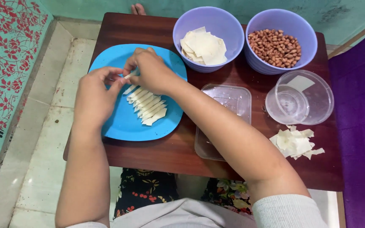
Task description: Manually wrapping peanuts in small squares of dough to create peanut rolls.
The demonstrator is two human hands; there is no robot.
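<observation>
A view from above looks down on a small dark brown wooden table (165,156) that fills the middle of the frame. Two bare hands meet over a square bright blue plastic plate (127,122) at centre left. The left hand (93,99) and the right hand (151,69) pinch the two ends of one thin, pale, rolled-up dough wrapper (127,76) between fingertips, holding it just above the plate. Both hands are closed on that small roll.

On the plate, just below the hands, lies a tidy row of finished pale dough rolls (146,105), side by side and slanted, touching each other.

At upper centre stands a round lilac plastic bowl (191,25) holding a stack of flat, pale square wrappers (203,46). Just to its right, a second lilac plastic bowl (305,25) is filled with reddish-brown peanuts (275,46); the two bowls touch.

Right of the plate lies a clear rectangular plastic container (229,101), partly crossed by the right forearm. Further right sits a clear round plastic tub (313,97) with a smaller clear round cup (286,105) inside it. Below the tub, at the table's right edge, lies a small heap of torn pale wrapper scraps (296,143).

Pale floor tiles show at the left, purple cloth at the right, and a flowered dark garment at the bottom.
</observation>
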